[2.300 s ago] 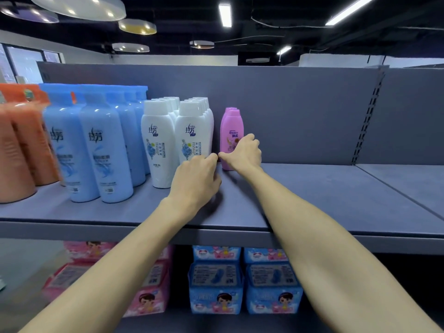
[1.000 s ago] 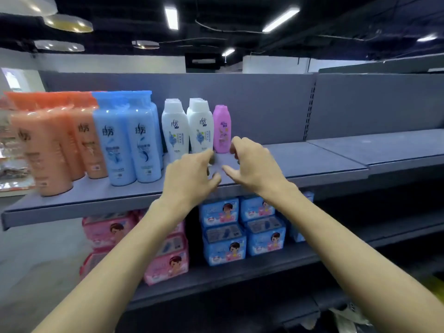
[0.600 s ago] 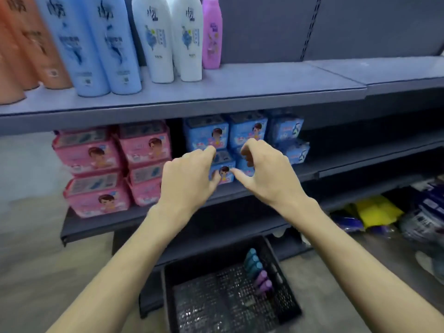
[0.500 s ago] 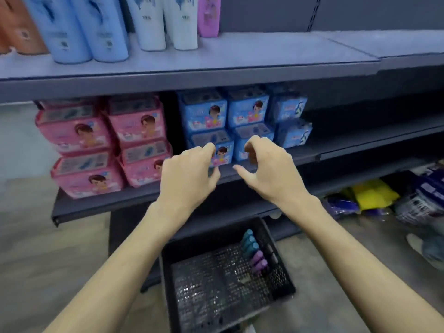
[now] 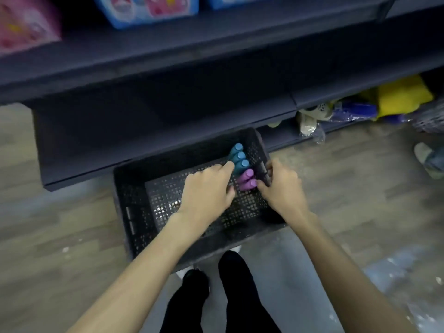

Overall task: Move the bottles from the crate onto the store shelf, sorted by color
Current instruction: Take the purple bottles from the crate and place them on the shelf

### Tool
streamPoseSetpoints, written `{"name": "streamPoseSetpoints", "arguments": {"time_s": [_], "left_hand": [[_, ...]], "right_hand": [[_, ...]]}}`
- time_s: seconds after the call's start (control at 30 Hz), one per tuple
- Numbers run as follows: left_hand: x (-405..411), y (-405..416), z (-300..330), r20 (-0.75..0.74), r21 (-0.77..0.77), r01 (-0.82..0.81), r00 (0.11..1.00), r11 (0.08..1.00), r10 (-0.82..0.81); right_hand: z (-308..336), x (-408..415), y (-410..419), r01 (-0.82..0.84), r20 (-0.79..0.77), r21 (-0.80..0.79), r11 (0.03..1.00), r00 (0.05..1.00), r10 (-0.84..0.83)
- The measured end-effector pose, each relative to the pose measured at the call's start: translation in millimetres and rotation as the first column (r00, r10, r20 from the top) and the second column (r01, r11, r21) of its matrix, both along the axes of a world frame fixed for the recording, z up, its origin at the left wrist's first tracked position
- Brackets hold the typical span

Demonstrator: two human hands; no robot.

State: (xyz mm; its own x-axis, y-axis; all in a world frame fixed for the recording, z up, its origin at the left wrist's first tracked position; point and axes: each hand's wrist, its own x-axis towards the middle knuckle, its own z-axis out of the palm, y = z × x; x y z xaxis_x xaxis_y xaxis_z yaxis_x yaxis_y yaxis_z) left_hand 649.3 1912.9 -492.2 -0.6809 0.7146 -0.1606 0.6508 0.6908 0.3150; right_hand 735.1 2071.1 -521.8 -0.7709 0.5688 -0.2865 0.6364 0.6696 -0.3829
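From the head camera we look straight down at a black perforated plastic crate [image 5: 134,212] on the wood-patterned floor [image 5: 60,236], pushed against the foot of the dark grey metal store shelf [image 5: 168,58]. Five bottles stand in a row along the crate's right wall: three teal bottles with round blue caps [image 5: 239,156] toward the shelf, and two purple bottles with round lilac caps [image 5: 247,180] nearer to us. All five stand upright, long axis vertical, caps pointing up at the camera, so we see mostly their tops. The row itself runs from near us away to the shelf.

Our left hand [image 5: 206,191] reaches into the crate with its fingers loosely curled. Its fingertips come up to the left side of the bottles, about where teal meets purple; we cannot tell whether they actually grip one. Our right hand [image 5: 281,186] lies over the crate's right rim, thumb touching the nearer purple cap and fingers curled at the rim; whether it holds a bottle or the rim, we cannot tell.

Above, blurred, pink packs [image 5: 26,22] and blue packs [image 5: 146,8] sit on the shelf. A yellow bag [image 5: 403,94] lies at the right, and black trouser legs [image 5: 240,292] show below the crate.
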Motion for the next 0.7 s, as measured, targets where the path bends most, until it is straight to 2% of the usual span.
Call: {"name": "streamPoseSetpoints", "arguments": {"time_s": [0.1, 0.27, 0.47, 0.7], "left_hand": [[5, 17, -57, 0.043, -0.050, 0.015, 0.999, 0.999, -0.012], [7, 41, -127, 0.102, -0.073, 0.014, 0.995, 0.997, -0.007], [5, 64, -189, 0.184, -0.122, 0.017, 0.983, 0.992, 0.006], [-6, 88, -248, 0.293, -0.147, 0.094, 0.955, 0.985, -0.047]], "right_hand": [[-57, 13, 14, 0.035, 0.063, -0.060, 0.998, 0.998, -0.032], [-122, 16, 30, 0.033, 0.033, -0.103, 0.994, 0.999, -0.030], [-169, 8, 29, -0.085, 0.077, -0.046, 0.995, 0.993, 0.088], [-209, 9, 29, -0.054, 0.212, -0.050, 0.997, 0.975, 0.063]]}}
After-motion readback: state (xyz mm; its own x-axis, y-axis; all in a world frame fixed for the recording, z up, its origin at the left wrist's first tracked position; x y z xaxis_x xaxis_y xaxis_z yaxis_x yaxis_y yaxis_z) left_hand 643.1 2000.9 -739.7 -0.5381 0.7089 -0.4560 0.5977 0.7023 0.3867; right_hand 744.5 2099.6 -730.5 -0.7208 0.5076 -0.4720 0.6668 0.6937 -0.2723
